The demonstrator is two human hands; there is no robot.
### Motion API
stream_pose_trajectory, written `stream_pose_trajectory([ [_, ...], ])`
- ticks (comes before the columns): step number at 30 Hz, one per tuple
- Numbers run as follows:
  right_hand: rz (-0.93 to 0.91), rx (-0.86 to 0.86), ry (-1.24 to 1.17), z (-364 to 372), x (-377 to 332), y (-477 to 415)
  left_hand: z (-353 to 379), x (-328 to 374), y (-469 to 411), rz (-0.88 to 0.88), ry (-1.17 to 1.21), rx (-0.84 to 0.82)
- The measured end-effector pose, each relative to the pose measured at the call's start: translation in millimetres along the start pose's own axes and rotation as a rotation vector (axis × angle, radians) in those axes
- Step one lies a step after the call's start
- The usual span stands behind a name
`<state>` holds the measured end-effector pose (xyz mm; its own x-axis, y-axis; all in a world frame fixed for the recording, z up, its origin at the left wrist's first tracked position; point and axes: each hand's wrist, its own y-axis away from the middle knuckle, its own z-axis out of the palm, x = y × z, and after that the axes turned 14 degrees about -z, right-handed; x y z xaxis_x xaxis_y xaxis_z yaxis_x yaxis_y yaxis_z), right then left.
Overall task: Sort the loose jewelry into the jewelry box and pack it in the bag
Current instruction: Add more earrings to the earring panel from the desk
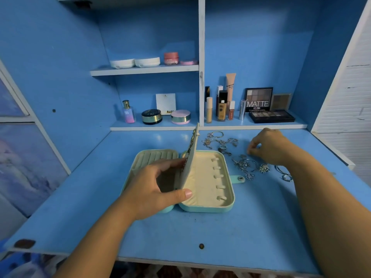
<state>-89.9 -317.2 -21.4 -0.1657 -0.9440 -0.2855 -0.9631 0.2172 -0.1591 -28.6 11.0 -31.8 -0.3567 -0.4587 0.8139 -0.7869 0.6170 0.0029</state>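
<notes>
Home vanity nook: blue desk (200,227), cosmetics shelves (144,70).

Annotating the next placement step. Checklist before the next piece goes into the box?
1. The jewelry box lies open on the desk: ok.
2. The left hand holds the divider flap up, right tray exposed: ok.
3. The loop tabs are free: ok.
4. The right hand is at the loose jewelry, fingertips pinching: ok.
5. A piece actually gripped: cannot tell.
6. The bag in view: not ok.
</notes>
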Motion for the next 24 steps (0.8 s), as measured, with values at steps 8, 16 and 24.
stream_pose_trajectory([
  [8,-0.06,0.025,-0.138,-8.6,-0.2,3.9,-0.4,-1.5,-1.6,0.006,-0.007,-0.013],
  [16,-0.076,-0.024,-0.092,-2.9,-4.9,2.8,-0.8,-2.0,-3.1,0.003,-0.013,0.002],
  [24,-0.063,-0.063,-0.002,-0.7,-4.9,3.5,-0.7,-1.5,-2.7,-0.019,-0.025,0.007],
])
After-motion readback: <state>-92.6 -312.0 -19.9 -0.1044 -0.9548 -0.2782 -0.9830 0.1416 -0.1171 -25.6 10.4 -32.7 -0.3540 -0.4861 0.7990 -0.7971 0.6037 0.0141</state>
